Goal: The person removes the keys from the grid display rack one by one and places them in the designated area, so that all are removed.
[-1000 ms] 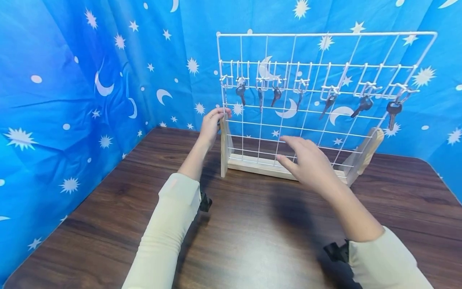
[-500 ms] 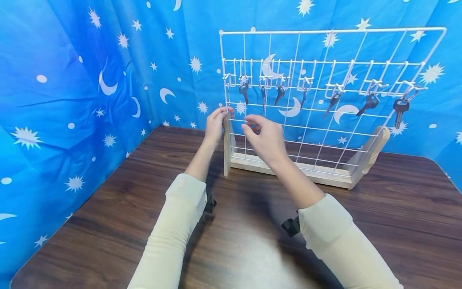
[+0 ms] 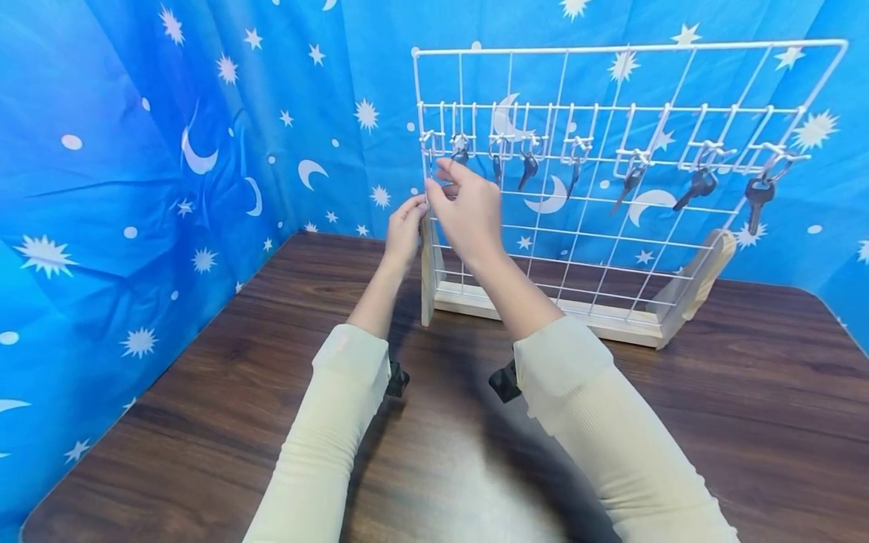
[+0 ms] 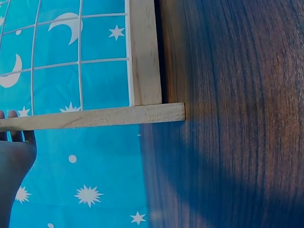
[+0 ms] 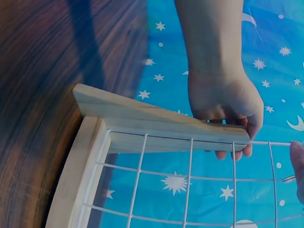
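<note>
A white wire grid [image 3: 631, 48] stands in a wooden base [image 3: 623, 332], with several keys hanging from hooks along it. My left hand [image 3: 403, 237] grips the top of the left wooden upright [image 3: 427, 283]; the right wrist view shows its fingers curled round the wood [image 5: 166, 114]. My right hand [image 3: 473, 219] is at the grid's left end, beside the leftmost hook [image 3: 431, 139]. Its thumb and forefinger are bent, with a gap showing between them. A thin metal tip [image 5: 289, 179] shows beside the right thumb [image 5: 298, 161]; the rest is cut off.
Other keys, such as the far right one [image 3: 759, 197], hang on rings. The right upright [image 3: 709, 271] slants at the other end. Blue star-patterned cloth [image 3: 204, 317] surrounds the dark wooden table [image 3: 271, 354].
My right hand has moved left and upward across the front of the grid, to its left end. The left hand has stayed on the upright.
</note>
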Motion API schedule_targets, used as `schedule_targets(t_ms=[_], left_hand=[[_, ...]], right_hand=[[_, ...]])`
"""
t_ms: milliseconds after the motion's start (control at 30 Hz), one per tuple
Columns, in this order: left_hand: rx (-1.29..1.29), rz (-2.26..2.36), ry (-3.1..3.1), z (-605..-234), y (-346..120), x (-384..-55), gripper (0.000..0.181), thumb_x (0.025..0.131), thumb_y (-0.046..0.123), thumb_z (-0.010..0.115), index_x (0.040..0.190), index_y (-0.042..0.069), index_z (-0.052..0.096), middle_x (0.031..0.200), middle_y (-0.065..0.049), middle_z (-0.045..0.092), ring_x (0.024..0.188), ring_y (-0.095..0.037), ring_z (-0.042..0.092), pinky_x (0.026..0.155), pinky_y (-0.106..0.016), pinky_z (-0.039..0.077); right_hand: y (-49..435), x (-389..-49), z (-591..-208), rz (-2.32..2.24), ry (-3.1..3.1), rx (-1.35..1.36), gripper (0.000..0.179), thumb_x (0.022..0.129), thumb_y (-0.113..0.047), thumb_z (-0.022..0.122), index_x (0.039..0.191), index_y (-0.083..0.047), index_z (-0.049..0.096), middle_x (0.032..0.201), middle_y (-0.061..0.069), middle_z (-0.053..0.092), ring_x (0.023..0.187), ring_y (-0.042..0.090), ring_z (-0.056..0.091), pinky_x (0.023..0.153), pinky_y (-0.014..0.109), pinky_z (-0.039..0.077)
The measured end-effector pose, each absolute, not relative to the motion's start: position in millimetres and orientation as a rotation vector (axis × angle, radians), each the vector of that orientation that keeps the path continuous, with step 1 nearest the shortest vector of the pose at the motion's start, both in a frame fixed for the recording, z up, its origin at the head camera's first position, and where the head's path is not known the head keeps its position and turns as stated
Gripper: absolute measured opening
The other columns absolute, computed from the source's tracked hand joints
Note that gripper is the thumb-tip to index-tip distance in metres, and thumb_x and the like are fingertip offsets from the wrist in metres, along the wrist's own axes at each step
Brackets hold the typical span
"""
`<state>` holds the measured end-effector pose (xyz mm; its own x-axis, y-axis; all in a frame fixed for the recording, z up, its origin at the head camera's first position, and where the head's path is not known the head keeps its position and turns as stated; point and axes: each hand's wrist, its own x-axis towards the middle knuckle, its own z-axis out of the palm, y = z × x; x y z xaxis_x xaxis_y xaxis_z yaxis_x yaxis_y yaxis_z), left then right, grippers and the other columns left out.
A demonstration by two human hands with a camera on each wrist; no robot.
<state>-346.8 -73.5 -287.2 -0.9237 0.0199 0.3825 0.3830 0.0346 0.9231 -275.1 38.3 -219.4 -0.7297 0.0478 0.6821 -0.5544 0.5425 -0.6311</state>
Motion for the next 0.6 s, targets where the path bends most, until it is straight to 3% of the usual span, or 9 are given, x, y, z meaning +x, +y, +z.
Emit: schedule_targets(t_ms=[167, 267, 333, 467, 600], left_hand=[[-0.387, -1.978, -2.058, -275.5, -72.2, -330.7, 0.033, 0.097, 0.009, 0.04, 0.123, -0.007, 0.053, 0.128, -0.018, 0.053, 0.121, -0.023, 0.046, 0.098, -0.025, 0.036], [-0.375, -1.977, -2.051, -273.1, -70.7, -325.1, 0.034, 0.097, 0.009, 0.041, 0.123, -0.007, 0.053, 0.128, -0.019, 0.053, 0.121, -0.023, 0.046, 0.097, -0.024, 0.036], [-0.379, -2.004, -2.03, -277.6, -71.0, -330.6, 0.034, 0.097, 0.011, 0.042, 0.124, -0.006, 0.053, 0.129, -0.017, 0.052, 0.122, -0.023, 0.045, 0.098, -0.024, 0.036], [-0.381, -2.026, -2.014, -288.7, -72.3, -343.9, 0.034, 0.097, 0.015, 0.044, 0.126, -0.001, 0.054, 0.131, -0.012, 0.052, 0.124, -0.019, 0.044, 0.098, -0.023, 0.035], [-0.38, -1.986, -2.02, -293.6, -73.3, -347.9, 0.035, 0.098, 0.018, 0.044, 0.126, 0.001, 0.055, 0.131, -0.009, 0.053, 0.123, -0.016, 0.045, 0.098, -0.022, 0.035]], right_hand=[[31.2, -281.5, -211.8, 1.135, -2.15, 0.357, 0.034, 0.092, -0.022, 0.057, 0.121, -0.006, 0.061, 0.106, 0.006, 0.067, 0.088, 0.014, 0.066, 0.059, 0.019, 0.048], [27.3, -284.2, -208.7, 1.121, -2.166, 0.318, 0.035, 0.092, -0.025, 0.057, 0.12, -0.005, 0.061, 0.104, 0.007, 0.068, 0.085, 0.015, 0.067, 0.045, 0.019, 0.038], [25.4, -286.2, -206.9, 1.126, -2.174, 0.287, 0.036, 0.091, -0.026, 0.058, 0.119, -0.005, 0.062, 0.103, 0.007, 0.068, 0.074, 0.016, 0.066, 0.04, 0.02, 0.03], [23.5, -289.9, -204.3, 1.166, -2.185, 0.226, 0.035, 0.09, -0.027, 0.06, 0.117, -0.006, 0.063, 0.1, 0.007, 0.069, 0.058, 0.02, 0.059, 0.041, 0.02, 0.029], [22.9, -292.9, -203.6, 1.211, -2.194, 0.181, 0.034, 0.089, -0.027, 0.063, 0.116, -0.008, 0.065, 0.096, 0.006, 0.07, 0.073, 0.015, 0.065, 0.053, 0.018, 0.04]])
